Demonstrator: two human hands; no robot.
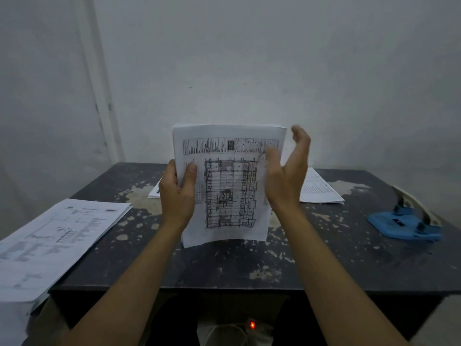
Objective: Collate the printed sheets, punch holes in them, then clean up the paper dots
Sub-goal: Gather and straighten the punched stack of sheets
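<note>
red light (252,325) glows low under the table (224,268) edge, nearest the camera. both forearms reach up over the table. left hand (177,193) grips the stack (228,186) at its left edge, thumb on the front, fingers curled behind. stack stands upright over mid table, plan drawing facing the camera; whether its bottom edge touches the table is unclear. right hand (287,176) is just beside the right edge, fingers loosely spread and blurred, contact unclear. papers (57,236) lie at left, more sheets (319,188) behind, blue punch (406,221) at right.
</note>
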